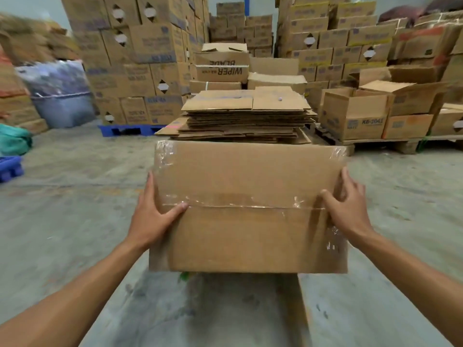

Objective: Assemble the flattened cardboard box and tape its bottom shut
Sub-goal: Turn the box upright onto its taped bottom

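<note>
An assembled brown cardboard box [248, 176] is held up in front of me, its closed flap side facing the camera. Clear tape [240, 204] runs across the middle seam, with more tape wrinkled at the upper corners and right edge. My left hand [155, 209] grips the box's left side, thumb resting on the taped seam. My right hand [348, 206] grips the right side, thumb on the tape's other end. Behind the box lies a stack of flattened cardboard boxes [248, 113].
Tall walls of stacked cartons [130, 58] stand at the back left and right. Open cartons on a wooden pallet [355, 116] sit at the right. A blue pallet [130, 130] and a wrapped grey bin [62, 96] are at the left. Concrete floor [75, 209] surrounds me.
</note>
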Demonstrator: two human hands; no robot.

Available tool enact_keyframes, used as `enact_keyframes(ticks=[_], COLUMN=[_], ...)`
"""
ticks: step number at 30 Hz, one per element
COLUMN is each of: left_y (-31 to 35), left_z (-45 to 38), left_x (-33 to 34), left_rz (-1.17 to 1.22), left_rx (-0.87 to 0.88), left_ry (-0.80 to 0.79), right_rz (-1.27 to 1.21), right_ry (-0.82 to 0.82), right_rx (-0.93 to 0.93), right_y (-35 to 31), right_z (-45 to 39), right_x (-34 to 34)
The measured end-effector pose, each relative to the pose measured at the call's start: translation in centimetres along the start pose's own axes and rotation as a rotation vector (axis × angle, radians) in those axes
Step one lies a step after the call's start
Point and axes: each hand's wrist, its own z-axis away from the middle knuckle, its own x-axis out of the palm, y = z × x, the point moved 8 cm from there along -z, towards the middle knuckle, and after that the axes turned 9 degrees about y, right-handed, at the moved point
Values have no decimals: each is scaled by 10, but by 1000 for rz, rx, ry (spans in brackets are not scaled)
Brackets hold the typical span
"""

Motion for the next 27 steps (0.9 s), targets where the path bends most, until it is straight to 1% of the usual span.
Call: enact_keyframes(ticks=[3,6,8,11,14,19,22,27], left_y=[-46,-78,-84,-85,-85,-91,-107,-115], left_z=[28,48,49,42,37,21,16,16], left_x=[16,28,31,33,33,35,40,44], left_rz=[15,66,144,212,273,330,317,325], left_rx=[-88,-169,-221,-286,-338,-400,-450,-521], left_ry=[-83,-117,-79,2,90,109,15,-148], right_rz=[15,25,-13,-114,-204,-280,-236,-101], right_ry=[-68,-17,10,-3,65,94,33,-173], right_rx=[30,64,105,142,176,310,375,388], right_y=[34,62,74,79,80,85,91,87], right_z=[25,37,41,46,45,35,32,28], right_x=[12,9,6,10,12,15,19,23])
